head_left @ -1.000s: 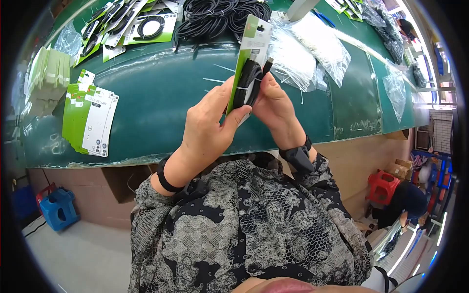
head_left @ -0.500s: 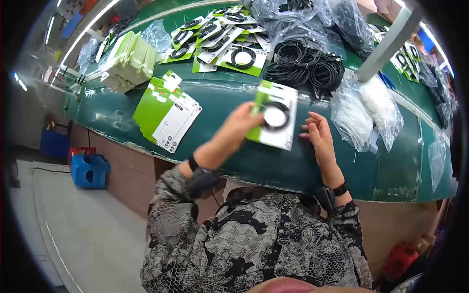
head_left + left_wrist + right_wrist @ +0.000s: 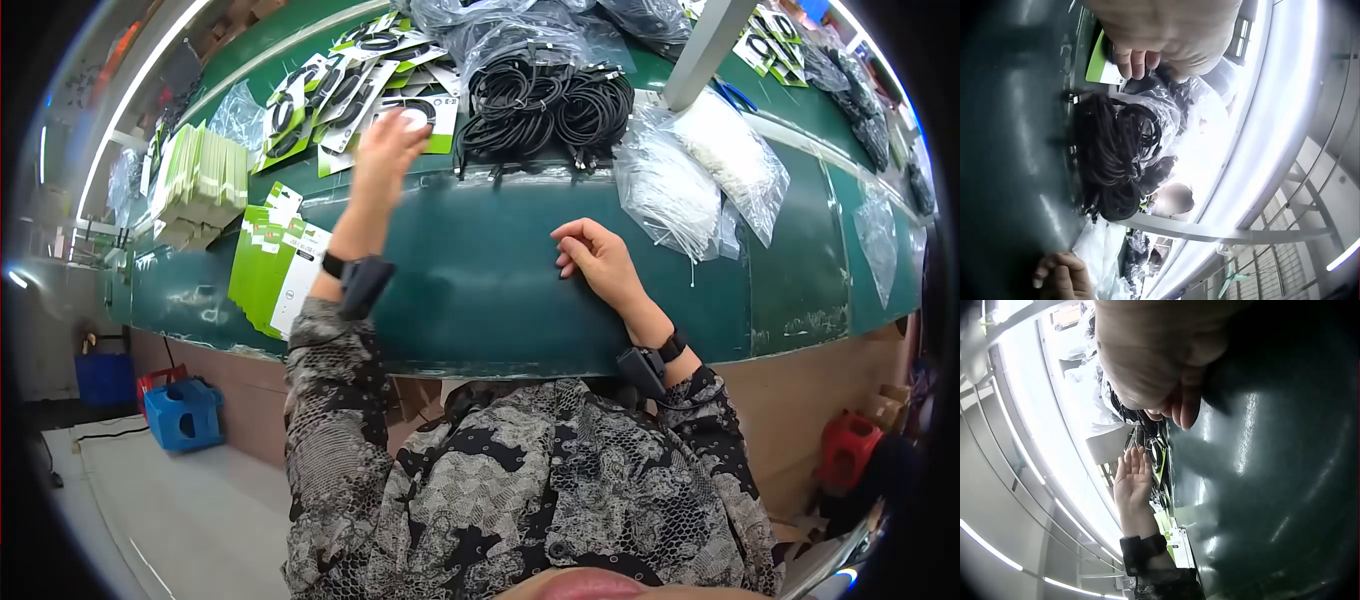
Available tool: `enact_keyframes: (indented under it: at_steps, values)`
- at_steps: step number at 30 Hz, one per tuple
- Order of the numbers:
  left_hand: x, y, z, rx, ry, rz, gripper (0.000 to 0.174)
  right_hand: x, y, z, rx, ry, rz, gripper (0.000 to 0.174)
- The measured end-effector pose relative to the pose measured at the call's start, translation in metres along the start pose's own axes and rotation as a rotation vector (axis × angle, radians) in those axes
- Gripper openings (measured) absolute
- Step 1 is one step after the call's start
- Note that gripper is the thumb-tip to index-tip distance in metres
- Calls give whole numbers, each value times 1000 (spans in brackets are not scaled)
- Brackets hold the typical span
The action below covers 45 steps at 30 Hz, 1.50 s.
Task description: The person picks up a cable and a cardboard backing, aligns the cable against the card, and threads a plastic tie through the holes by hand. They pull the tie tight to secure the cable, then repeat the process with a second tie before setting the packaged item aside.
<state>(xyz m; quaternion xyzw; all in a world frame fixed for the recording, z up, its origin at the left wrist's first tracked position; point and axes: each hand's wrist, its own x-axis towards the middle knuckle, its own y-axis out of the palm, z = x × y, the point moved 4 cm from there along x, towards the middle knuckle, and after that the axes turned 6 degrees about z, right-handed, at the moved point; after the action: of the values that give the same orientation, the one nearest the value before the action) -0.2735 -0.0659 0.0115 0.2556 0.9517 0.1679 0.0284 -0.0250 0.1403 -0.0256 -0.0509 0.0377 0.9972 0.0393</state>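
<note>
My left hand (image 3: 385, 165) is raised at the front of the pile of carded cables (image 3: 350, 95), blurred in the head view. Its fingers stretch out with nothing between them in the right wrist view, where the left hand (image 3: 1134, 484) shows its palm. Just beyond its fingertips a white and green card with a coiled black cable (image 3: 440, 138) lies on the pile; contact cannot be told. Over the bare green table (image 3: 480, 270), my right hand (image 3: 605, 268) hangs loosely bent and empty. The left wrist view also catches this right hand (image 3: 1063, 278) low down.
Loose black cables (image 3: 540, 110) are heaped at the back middle, with bags of white ties (image 3: 670, 190) to their right. Fanned flat cards (image 3: 265, 265) and a stack of cards (image 3: 205, 180) lie at left. A grey post (image 3: 710, 50) rises behind the bags.
Both hands were on a carded cable; then the left carried it alone. The left hand has moved back and left to the pile and let go. The right hand has come away, empty.
</note>
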Motion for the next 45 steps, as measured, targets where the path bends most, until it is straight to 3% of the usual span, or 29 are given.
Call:
enact_keyframes:
  at_steps: [2, 3, 5, 9, 13, 15, 17, 19, 22, 24, 35, 38, 39, 40, 42, 44, 45]
  values:
    - [3, 30, 21, 413, 1, 3, 32, 1, 0, -2, 3, -7, -4, 12]
    - [9, 43, 26, 414, 3, 7, 32, 2, 0, -2, 3, -9, -7, 12]
    - [18, 77, 10, 1113, 656, 119, 22, 1, 2, -1, -43, -29, -14, 12]
    - [48, 85, 30, 1417, 675, 239, 23, -1, 2, 0, -51, -31, -4, 12]
    - [12, 101, -4, 1268, 714, 173, 20, -1, -3, 1, 24, -59, -32, 14]
    - [-25, 115, -18, 1303, 686, 206, 20, -1, -1, 2, 62, -64, -48, 15]
    - [-60, 125, -24, 1330, 655, 242, 20, 3, -4, 17, 287, -110, -81, 20]
    - [-91, 136, -19, 1450, 729, 340, 25, 4, -11, 26, 402, -124, -125, 22]
    - [-118, 138, -3, 1459, 815, 391, 29, -1, -8, 29, 677, -72, 142, 31]
    - [-129, 139, 8, 1462, 862, 424, 31, -9, -7, 26, 663, -55, 126, 31]
    - [-141, 128, 28, 1320, 607, 351, 33, -24, 10, 31, 647, -43, 57, 22]
    - [-142, 133, 23, 1153, 600, 219, 35, -27, 14, 40, 267, -20, 55, 15]
    - [-143, 132, 21, 1076, 598, 148, 36, -28, 17, 42, 276, -20, 76, 15]
    - [-145, 129, 26, 1101, 591, 128, 36, -31, 17, 52, -37, -207, -6, 15]
    - [-139, 107, 56, 376, 21, 167, 39, -37, 27, 71, -641, -597, -182, 17]
    - [-142, 110, 73, -159, -415, 383, 41, -35, 38, 77, -706, -664, -161, 19]
    - [-141, 109, 77, -157, -416, 352, 41, -37, 43, 79, -797, -718, -163, 21]
